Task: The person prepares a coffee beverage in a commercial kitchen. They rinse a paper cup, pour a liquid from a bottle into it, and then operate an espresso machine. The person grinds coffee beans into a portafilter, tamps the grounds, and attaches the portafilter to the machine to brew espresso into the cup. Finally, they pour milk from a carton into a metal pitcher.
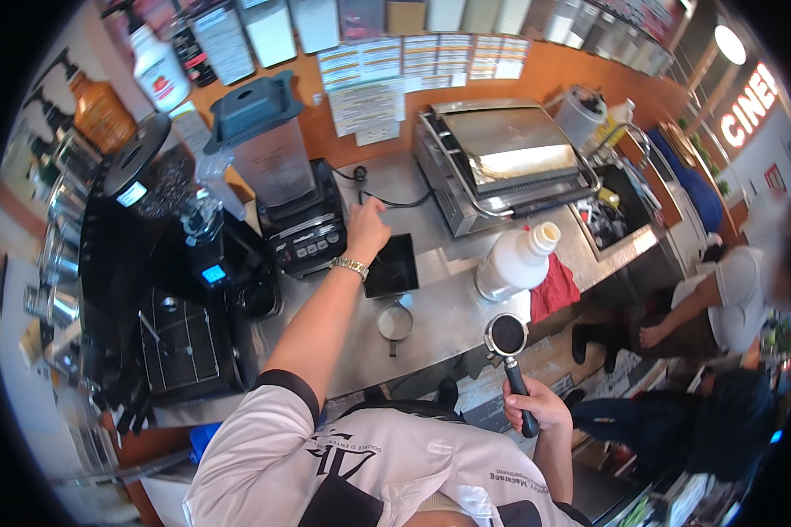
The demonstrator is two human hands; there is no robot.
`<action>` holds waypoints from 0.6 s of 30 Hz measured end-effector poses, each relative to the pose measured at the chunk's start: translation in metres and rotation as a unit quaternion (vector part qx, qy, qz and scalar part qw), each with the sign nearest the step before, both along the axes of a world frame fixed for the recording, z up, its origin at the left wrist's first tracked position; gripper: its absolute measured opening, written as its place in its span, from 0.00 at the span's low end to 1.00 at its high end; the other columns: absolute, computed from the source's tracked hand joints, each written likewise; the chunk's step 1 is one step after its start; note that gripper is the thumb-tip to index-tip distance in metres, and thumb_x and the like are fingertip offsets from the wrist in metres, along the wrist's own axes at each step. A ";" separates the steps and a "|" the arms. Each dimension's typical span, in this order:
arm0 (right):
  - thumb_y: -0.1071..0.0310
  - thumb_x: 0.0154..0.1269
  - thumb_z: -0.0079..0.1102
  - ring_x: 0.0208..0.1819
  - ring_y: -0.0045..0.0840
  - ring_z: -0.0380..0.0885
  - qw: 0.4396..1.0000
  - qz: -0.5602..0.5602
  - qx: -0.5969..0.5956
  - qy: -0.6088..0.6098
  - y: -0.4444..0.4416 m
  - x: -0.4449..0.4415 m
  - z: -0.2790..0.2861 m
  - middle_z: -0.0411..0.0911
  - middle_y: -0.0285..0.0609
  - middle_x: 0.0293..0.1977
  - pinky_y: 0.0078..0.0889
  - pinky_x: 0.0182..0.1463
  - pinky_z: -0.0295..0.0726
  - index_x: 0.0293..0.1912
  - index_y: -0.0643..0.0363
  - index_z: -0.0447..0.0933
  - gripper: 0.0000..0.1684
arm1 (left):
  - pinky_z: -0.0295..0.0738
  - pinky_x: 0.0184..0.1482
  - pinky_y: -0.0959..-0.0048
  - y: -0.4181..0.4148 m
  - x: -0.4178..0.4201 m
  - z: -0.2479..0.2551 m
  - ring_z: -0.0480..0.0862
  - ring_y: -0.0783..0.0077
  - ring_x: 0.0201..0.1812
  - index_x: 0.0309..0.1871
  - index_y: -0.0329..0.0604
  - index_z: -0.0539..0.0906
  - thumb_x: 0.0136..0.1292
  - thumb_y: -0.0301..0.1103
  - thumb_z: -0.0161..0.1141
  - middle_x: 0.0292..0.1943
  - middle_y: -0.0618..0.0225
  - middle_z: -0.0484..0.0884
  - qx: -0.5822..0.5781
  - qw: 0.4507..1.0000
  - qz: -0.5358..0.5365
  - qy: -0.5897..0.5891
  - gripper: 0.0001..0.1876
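Observation:
In the head view, my right hand [537, 405] grips the black handle of a portafilter [506, 334], whose basket holds dark coffee grounds. My left hand [369, 227], with a metal-band watch at the wrist, reaches over the counter beside the blender base [308, 240]; its fingers look apart, and nothing shows in it. Just below that hand lies a black rectangular container [392, 267]. A small metal pitcher [395, 321] with pale contents stands nearer to me. To its right are a white plastic jug [513, 263] without a cap and a red cloth [554, 286].
A coffee grinder [201, 244] with beans and an espresso machine [178, 342] stand at left. A panini press [507, 155] sits at the back, with a sink [610, 214] at right. A black cord [399, 203] crosses the counter. Other people [725, 303] are at far right.

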State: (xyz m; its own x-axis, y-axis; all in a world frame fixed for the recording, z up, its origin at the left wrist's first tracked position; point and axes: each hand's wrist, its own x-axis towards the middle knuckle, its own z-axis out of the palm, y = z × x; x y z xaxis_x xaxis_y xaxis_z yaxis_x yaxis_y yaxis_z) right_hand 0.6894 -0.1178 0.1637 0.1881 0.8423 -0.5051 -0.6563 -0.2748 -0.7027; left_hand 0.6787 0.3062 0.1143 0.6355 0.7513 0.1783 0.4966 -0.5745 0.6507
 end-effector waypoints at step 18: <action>0.71 0.61 0.59 0.15 0.21 0.68 0.990 -0.139 0.008 0.016 -0.026 -0.015 -0.023 0.65 0.35 0.16 0.25 0.16 0.70 0.36 0.59 0.64 0.11 | 0.74 0.46 0.56 0.015 0.015 -0.016 0.75 0.41 0.43 0.40 0.37 0.76 0.49 0.17 0.55 0.42 0.45 0.69 0.187 0.982 0.025 0.024 0.13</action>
State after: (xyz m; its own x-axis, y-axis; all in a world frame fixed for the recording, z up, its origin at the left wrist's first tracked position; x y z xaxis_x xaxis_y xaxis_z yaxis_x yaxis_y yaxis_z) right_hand 0.6743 -0.1438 0.1408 0.3985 0.7678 -0.5017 -0.7273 -0.0687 -0.6828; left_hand 0.6941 0.3213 0.0984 0.6142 0.6690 0.4186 0.5546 -0.7433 0.3741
